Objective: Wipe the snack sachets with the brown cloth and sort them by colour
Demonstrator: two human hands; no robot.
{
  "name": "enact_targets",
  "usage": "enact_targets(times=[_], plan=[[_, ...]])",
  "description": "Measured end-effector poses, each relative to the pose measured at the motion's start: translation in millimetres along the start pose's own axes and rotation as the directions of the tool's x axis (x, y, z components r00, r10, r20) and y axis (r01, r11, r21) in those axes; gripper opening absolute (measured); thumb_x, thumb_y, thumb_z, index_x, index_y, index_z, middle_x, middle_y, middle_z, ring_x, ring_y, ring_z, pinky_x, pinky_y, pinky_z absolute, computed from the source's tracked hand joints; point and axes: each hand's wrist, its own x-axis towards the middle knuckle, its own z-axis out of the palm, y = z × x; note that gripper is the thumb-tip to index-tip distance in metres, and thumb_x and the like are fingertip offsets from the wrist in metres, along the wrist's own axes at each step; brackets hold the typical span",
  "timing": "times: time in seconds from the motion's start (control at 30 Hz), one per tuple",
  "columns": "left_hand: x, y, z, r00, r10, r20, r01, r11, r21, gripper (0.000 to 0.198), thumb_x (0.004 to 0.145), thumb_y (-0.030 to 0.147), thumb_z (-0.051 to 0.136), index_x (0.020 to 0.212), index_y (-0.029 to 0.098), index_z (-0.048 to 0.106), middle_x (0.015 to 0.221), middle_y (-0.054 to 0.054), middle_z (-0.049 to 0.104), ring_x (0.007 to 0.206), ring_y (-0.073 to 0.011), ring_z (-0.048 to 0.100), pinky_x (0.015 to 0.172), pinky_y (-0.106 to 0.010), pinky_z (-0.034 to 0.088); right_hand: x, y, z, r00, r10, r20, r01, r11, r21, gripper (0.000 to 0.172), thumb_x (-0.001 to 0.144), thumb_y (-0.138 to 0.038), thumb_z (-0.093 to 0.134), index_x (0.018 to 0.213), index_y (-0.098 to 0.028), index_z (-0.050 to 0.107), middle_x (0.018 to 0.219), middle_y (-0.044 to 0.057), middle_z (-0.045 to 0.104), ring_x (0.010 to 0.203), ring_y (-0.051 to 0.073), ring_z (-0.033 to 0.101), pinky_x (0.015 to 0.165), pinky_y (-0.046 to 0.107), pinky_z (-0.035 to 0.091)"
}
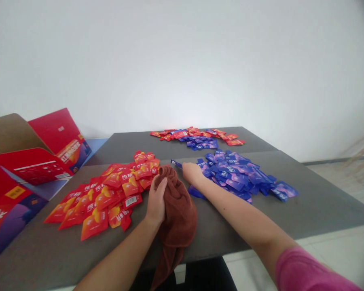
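My left hand (pixel 157 202) grips a brown cloth (pixel 178 210), which bulges below the fingers and hangs over the front edge of the table. My right hand (pixel 192 173) pinches a blue packet (pixel 176 163) that points left, toward the top of the cloth. Just right of that hand lies a heap of blue packets (pixel 236 173). On the left, beside my left hand, is a pile of red packets (pixel 109 194) with orange pictures and white lettering. Whether the cloth has anything inside it is hidden.
Further back on the grey table (pixel 261 139) lies a mixed row of red and blue packets (pixel 197 135). An open red cardboard box (pixel 33 165) stands at the left, its flaps spread. Behind the table rises a white wall (pixel 185 60).
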Motion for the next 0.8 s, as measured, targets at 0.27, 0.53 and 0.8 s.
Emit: enact_targets(times=[0.27, 0.53, 0.8], plan=[[-11.4, 10.4, 9.5, 0.882, 0.378, 0.282, -0.472, 0.701, 0.535, 0.018, 0.082, 0.026, 0.06, 0.1, 0.02, 0.059, 0.102, -0.005, 0.06, 0.1, -0.0194, 0.058, 0.093, -0.034, 0.046, -90.0, 2.6, -25.3, 0.982, -0.172, -0.083, 0.19, 0.925, 0.329, 0.033, 0.09, -0.016, 0.038, 0.108, -0.019, 0.067, 0.104, 0.008, 0.072, 0.098, 0.02, 0.066, 0.08, 0.026, 0.046], [0.9, 8.7, 2.4, 0.92, 0.31, 0.239, -0.361, 0.437, 0.824, 0.051, 0.081, 0.024, 0.062, 0.13, 0.021, 0.049, 0.116, -0.01, 0.051, 0.104, -0.0245, 0.057, 0.092, -0.041, 0.048, -138.8, 21.2, -49.1, 0.994, 0.048, -0.102, 0.038, 0.71, 0.703, 0.029, 0.084, -0.023, 0.047, 0.099, -0.02, 0.072, 0.095, 0.002, 0.072, 0.091, 0.021, 0.064, 0.083, 0.033, 0.048], [-9.0, 16.2, 4.7, 0.774, 0.234, 0.588, -0.624, 0.438, 0.647, 0.04, 0.086, 0.021, 0.056, 0.125, 0.028, 0.06, 0.111, -0.006, 0.057, 0.102, -0.0197, 0.057, 0.093, -0.034, 0.047, -140.0, 35.0, -65.8, 0.998, -0.046, 0.033, -0.012, 0.405, 0.914, 0.04, 0.088, -0.046, 0.05, 0.12, -0.025, 0.064, 0.122, 0.005, 0.065, 0.108, 0.022, 0.061, 0.094, 0.038, 0.047]])
